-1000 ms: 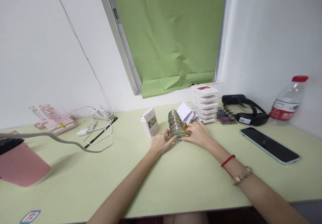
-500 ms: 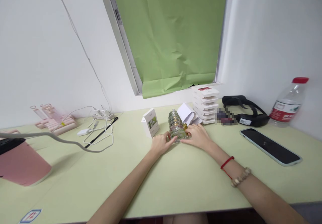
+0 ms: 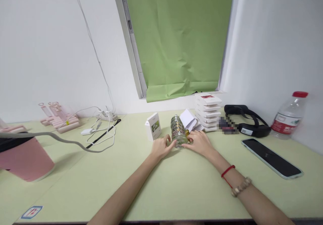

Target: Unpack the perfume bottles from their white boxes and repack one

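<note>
A ribbed, tiered clear-glass vessel [image 3: 178,129], narrow at the top, stands on the pale green table between my hands. My left hand [image 3: 160,147] rests at its lower left side, thumb stretched to the base and the other fingers bent. My right hand [image 3: 200,142] grips the lower right side, with the thumb along the front of the base. Beside the right fingertips shows a small gold-coloured part [image 3: 187,132], partly hidden. A white carton [image 3: 153,127] with a green picture stands left of the vessel. Folded white paper [image 3: 189,120] lies just behind it.
Stacked white boxes [image 3: 208,112] stand behind my right hand. Farther right are a black headset [image 3: 252,130], a phone [image 3: 271,157] and a red-capped bottle [image 3: 287,117]. On the left are white cables [image 3: 104,130], pink foam-like pieces [image 3: 62,119] and a pink bin [image 3: 29,159].
The camera view has tilted up and turned slightly left, so most things sit a little lower in the picture. Both hands stay at the glass vessel with little change in pose.
</note>
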`<state>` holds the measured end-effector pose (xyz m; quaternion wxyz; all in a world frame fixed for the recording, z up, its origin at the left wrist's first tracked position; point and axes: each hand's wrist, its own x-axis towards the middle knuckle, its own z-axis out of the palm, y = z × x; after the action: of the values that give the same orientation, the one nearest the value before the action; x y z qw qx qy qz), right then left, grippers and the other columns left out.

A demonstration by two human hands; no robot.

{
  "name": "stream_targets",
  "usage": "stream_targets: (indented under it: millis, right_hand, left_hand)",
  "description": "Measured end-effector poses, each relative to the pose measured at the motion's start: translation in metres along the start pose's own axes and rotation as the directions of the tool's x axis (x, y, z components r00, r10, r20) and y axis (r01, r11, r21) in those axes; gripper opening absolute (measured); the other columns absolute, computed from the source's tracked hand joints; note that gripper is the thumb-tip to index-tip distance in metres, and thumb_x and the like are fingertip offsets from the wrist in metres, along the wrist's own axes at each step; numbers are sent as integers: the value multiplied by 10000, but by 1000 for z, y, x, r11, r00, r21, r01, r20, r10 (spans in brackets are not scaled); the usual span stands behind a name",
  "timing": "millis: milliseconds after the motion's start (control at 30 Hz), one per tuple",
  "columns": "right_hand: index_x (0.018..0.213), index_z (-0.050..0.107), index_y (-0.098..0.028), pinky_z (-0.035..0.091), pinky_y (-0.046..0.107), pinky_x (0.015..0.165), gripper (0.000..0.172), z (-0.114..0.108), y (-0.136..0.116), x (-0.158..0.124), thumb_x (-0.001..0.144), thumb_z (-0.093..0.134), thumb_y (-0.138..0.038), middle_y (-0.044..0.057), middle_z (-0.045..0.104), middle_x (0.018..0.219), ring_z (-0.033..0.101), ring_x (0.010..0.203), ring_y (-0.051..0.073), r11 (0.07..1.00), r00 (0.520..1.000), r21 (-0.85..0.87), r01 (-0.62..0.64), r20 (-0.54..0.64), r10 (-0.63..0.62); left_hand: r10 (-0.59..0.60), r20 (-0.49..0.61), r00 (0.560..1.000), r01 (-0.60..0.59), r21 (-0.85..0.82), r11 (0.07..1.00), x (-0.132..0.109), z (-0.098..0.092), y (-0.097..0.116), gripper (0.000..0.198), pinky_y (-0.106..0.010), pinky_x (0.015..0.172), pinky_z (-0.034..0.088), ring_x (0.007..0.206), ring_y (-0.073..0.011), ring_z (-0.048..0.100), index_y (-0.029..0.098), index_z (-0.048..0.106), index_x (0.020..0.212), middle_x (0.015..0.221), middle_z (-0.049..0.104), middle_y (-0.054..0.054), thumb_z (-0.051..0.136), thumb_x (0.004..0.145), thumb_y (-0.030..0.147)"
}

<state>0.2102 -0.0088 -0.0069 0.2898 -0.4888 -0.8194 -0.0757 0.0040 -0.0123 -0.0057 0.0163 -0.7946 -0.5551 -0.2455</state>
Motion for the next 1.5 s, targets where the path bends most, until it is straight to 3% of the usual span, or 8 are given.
stream_targets:
  millis: [100,267,433,567,867,967,1100,1500]
  right_hand:
    - [574,584,-182,288,266,636,410,0,0,0,731,501,-552,10,596,629,537,662,140,999,999,28,-21,-41,22]
    - [547,591,-183,283,243,571,417,2,0,-2,745,480,-533,6,590,583,534,579,113,997,996,45,-59,-66,62]
    - [624,637,-212,303,232,551,347,-4,-5,-3,751,486,-497,-12,603,587,541,550,109,980,981,127,-151,-100,164]
    - [752,642,-219,329,215,531,246,-9,-11,-4,768,484,-406,-19,609,629,539,546,103,952,958,238,-191,-167,234]
    - [1120,505,-192,384,195,557,349,-10,-25,-7,804,428,-319,22,590,853,475,497,75,960,944,279,37,-325,58]
    - [979,596,-211,372,183,575,259,-11,-30,-8,833,401,-299,17,588,814,511,564,76,958,955,248,144,-290,-68]
    - [752,647,-205,353,185,574,259,-8,-30,-7,829,420,-304,15,581,745,527,593,74,975,958,197,104,-285,-45]
    - [984,610,-249,389,182,569,287,-9,-31,-9,704,547,-259,21,537,904,532,673,91,966,958,208,154,-272,-94]
  left_hand:
    - [96,-321,942,-80,61,995,3,-9,-14,264,-290,708,386,734,-177,544,187,522,789,666,581,-42,440,776,438]
    - [-60,-711,700,182,97,978,9,-12,-35,551,-425,885,299,1107,-283,398,137,380,1132,1176,447,-178,547,709,448]
    - [-366,-455,812,404,-15,914,11,1,-52,521,-428,813,358,1032,-303,445,118,437,1049,1041,492,-156,531,700,492]
    - [-276,-426,862,304,-2,953,11,3,-55,260,-385,777,385,939,-265,482,170,492,972,965,525,-103,478,749,304]
    - [130,-598,791,-79,111,991,5,4,-24,322,-359,829,361,991,-228,462,192,437,964,1026,524,-96,416,671,59]
    - [213,-597,773,-143,162,976,4,5,-17,295,-347,807,360,981,-218,471,199,416,932,1010,535,-95,420,668,67]
    - [223,-635,740,-152,166,974,3,5,-15,287,-351,798,359,968,-220,481,199,376,923,1001,532,-100,439,665,92]
    - [222,-677,702,-229,81,970,1,6,-19,323,-376,775,354,908,-224,482,191,313,892,959,511,-110,417,597,107]
